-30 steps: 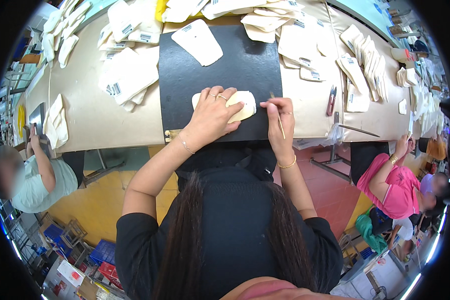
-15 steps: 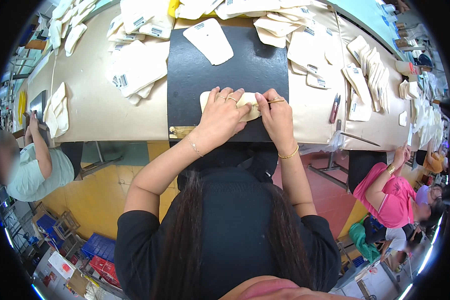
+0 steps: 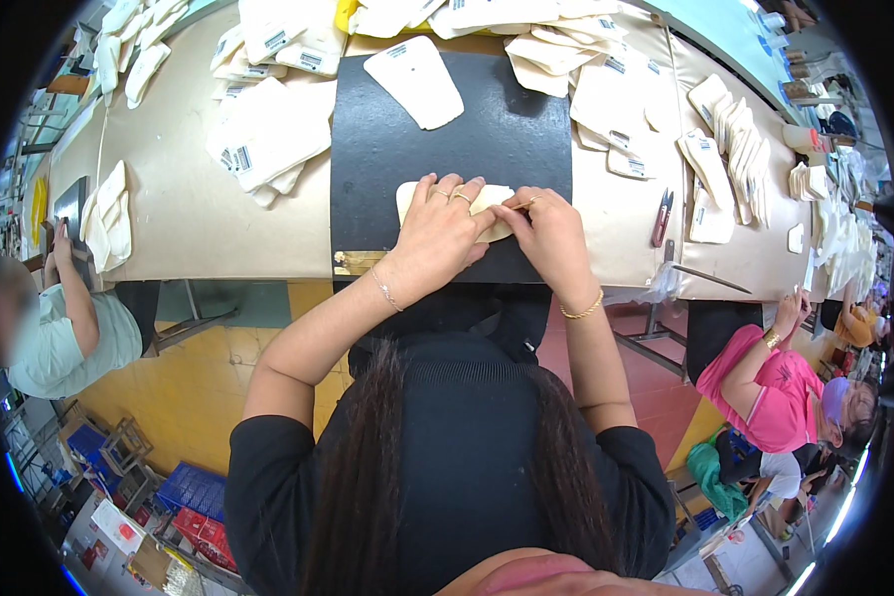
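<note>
On the black mat (image 3: 387,129) lies a cream, soft-looking flat piece (image 3: 404,202) with rounded ends, close to the table's front edge. My left hand (image 3: 442,226) holds it down, fingers curled over its top, thumb pointing right. At the piece's right end my right hand (image 3: 554,233) pinches a thin brass-coloured tool (image 3: 526,203); its tip is hidden by the fingers. Both hands' fingertips nearly meet there. Farther up the mat, a second cream piece (image 3: 414,81) with a small dark spot and a printed label lies flat.
Labelled cream pieces are piled left (image 3: 273,134) and right (image 3: 611,104) of the mat, with another stack (image 3: 740,139) farther right. Red-handled thread snips (image 3: 662,219) and a thin metal rod (image 3: 713,278) lie on the right. Co-workers sit on the left (image 3: 79,328) and right (image 3: 765,387).
My right hand has turned and shifted slightly, its knuckles now covering more of the brass-coloured tool. My left hand and the cream piece stay in place.
</note>
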Available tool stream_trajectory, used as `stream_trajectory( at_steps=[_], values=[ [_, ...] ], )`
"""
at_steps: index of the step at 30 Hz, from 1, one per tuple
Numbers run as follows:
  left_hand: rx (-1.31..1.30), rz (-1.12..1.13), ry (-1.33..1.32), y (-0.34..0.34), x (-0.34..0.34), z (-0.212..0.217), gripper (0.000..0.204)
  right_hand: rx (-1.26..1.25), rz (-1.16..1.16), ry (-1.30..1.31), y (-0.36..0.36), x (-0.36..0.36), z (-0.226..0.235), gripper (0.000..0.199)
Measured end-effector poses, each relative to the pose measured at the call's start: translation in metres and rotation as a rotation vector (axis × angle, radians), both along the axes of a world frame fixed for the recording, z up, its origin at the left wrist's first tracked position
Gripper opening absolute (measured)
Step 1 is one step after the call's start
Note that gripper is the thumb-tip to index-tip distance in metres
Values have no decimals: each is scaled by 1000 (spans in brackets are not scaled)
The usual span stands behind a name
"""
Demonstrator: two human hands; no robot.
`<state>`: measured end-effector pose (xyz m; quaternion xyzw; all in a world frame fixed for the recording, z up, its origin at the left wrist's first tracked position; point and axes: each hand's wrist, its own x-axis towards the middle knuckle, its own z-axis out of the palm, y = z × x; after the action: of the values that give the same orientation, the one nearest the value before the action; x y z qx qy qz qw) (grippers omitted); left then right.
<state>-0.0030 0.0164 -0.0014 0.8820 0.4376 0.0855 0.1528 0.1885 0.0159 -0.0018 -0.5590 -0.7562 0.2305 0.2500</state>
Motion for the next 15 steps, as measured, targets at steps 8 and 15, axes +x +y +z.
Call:
stream_trajectory(
  at_steps=[8, 15],
  values=[
    [28, -39, -49, 3, -4, -6, 46, 61, -4, -14, 0, -7, -3, 19],
    [9, -87, -59, 6, -9, -13, 48, 79, -156, 62, 9, -16, 10, 13]
  ],
)
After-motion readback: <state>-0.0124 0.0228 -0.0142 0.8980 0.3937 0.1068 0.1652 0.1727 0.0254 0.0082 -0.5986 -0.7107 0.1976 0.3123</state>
